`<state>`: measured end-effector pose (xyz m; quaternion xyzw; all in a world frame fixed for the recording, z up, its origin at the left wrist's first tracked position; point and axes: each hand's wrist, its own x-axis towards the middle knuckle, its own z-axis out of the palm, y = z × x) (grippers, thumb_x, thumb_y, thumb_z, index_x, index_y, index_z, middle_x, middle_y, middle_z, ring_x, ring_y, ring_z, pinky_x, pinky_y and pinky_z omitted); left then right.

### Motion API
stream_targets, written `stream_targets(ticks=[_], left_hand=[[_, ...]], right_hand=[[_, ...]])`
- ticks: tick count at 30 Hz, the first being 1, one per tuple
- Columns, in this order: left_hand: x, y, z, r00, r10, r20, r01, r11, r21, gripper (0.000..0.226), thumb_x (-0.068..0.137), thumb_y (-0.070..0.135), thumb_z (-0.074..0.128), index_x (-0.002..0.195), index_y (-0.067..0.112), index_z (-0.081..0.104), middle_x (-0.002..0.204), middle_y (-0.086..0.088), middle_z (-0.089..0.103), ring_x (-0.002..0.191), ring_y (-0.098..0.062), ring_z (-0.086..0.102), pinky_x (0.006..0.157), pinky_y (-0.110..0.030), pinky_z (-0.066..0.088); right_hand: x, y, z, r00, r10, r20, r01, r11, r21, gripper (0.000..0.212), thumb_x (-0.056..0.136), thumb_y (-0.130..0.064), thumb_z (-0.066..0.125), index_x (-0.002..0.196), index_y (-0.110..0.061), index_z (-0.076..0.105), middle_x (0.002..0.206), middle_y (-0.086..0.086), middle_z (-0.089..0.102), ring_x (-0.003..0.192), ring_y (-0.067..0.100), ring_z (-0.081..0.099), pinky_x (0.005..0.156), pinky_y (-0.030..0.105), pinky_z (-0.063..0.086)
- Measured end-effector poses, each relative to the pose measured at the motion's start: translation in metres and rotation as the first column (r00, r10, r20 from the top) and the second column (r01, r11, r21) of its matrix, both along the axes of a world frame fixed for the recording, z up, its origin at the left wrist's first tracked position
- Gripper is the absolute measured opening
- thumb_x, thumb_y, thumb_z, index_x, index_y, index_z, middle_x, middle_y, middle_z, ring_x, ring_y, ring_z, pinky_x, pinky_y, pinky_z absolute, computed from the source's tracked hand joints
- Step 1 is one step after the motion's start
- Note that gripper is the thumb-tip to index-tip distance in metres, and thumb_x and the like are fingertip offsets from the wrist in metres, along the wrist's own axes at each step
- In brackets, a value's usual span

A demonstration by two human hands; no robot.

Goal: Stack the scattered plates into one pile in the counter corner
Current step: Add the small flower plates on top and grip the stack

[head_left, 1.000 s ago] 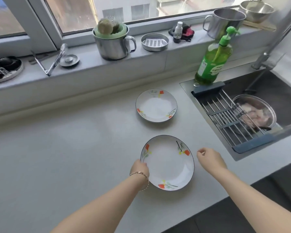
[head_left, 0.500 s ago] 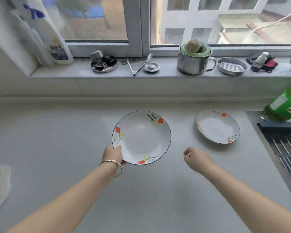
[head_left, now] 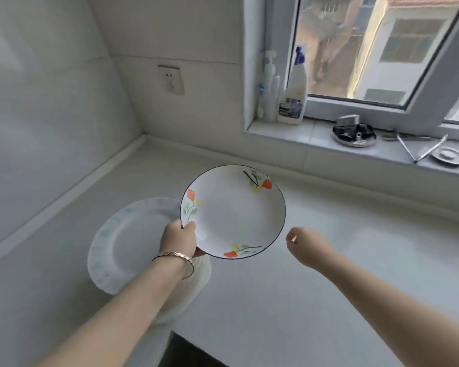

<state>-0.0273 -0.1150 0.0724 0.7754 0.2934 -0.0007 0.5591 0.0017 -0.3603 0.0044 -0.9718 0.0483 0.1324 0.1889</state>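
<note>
My left hand grips the near-left rim of a white plate with orange flowers and a dark edge, holding it in the air above the counter. Below and to its left a larger white plate with a pale blue pattern lies on the counter near the corner, partly hidden by my left arm and the held plate. My right hand hovers just right of the held plate, fingers loosely curled, holding nothing. The second flowered plate is out of view.
The counter corner meets tiled walls at the upper left, with a wall socket above. On the windowsill stand a spray bottle, a pump bottle, a metal strainer part, tongs and a small lid.
My left hand lifted the flowered plate off the counter and carried it left toward the corner. The view swung left, so the sink and second flowered plate left view and the large white plate appeared.
</note>
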Motion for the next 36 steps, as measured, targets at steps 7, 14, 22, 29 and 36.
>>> stream_targets(ticks=[7, 14, 22, 29, 36], left_hand=[[-0.015, 0.124, 0.004, 0.989, 0.144, -0.032, -0.142, 0.989, 0.047, 0.02, 0.087, 0.007, 0.045, 0.087, 0.001, 0.064, 0.093, -0.023, 0.065, 0.086, -0.04, 0.063, 0.077, -0.044, 0.057], [-0.026, 0.173, -0.025, 0.972, 0.173, -0.156, -0.149, 0.976, 0.158, 0.015, 0.087, 0.006, 0.047, 0.08, -0.001, 0.059, 0.082, -0.019, 0.055, 0.074, -0.029, 0.047, 0.066, -0.03, 0.037], [-0.021, 0.184, -0.044, 0.972, 0.11, -0.209, -0.082, 0.987, 0.136, 0.015, 0.087, 0.009, 0.05, 0.079, -0.001, 0.058, 0.081, -0.019, 0.057, 0.08, -0.038, 0.062, 0.082, -0.041, 0.053], [-0.03, 0.182, -0.029, 0.937, -0.038, -0.347, 0.245, 0.779, 0.577, 0.03, 0.092, 0.027, 0.043, 0.08, 0.002, 0.054, 0.074, -0.016, 0.066, 0.059, -0.027, 0.061, 0.056, -0.028, 0.046], [-0.032, 0.141, -0.01, 0.963, -0.231, -0.139, 0.228, 0.423, 0.877, 0.03, 0.083, 0.022, 0.061, 0.105, 0.002, 0.059, 0.104, -0.022, 0.058, 0.099, -0.039, 0.054, 0.082, -0.043, 0.045]], right_hand=[[0.02, 0.111, 0.004, 0.992, 0.127, -0.021, -0.127, 0.992, 0.003, 0.029, 0.089, -0.02, 0.041, 0.109, -0.021, 0.062, 0.113, 0.003, 0.066, 0.1, 0.024, 0.062, 0.072, 0.023, 0.042], [0.026, 0.142, 0.002, 0.988, 0.147, -0.045, -0.148, 0.988, -0.029, 0.029, 0.088, -0.02, 0.041, 0.108, -0.022, 0.062, 0.114, 0.002, 0.065, 0.1, 0.023, 0.062, 0.075, 0.025, 0.044], [0.022, 0.137, -0.005, 0.987, 0.136, -0.081, -0.14, 0.989, -0.048, 0.029, 0.088, -0.02, 0.042, 0.108, -0.022, 0.062, 0.113, 0.001, 0.066, 0.098, 0.023, 0.062, 0.072, 0.024, 0.044], [0.017, 0.124, -0.013, 0.987, 0.122, -0.106, -0.129, 0.99, -0.061, 0.029, 0.088, -0.021, 0.041, 0.107, -0.023, 0.062, 0.114, 0.001, 0.065, 0.094, 0.021, 0.063, 0.068, 0.022, 0.04], [0.013, 0.11, -0.021, 0.986, 0.098, -0.139, -0.106, 0.993, -0.053, 0.027, 0.088, -0.022, 0.041, 0.104, -0.023, 0.063, 0.109, 0.001, 0.066, 0.079, 0.019, 0.058, 0.066, 0.022, 0.04]])
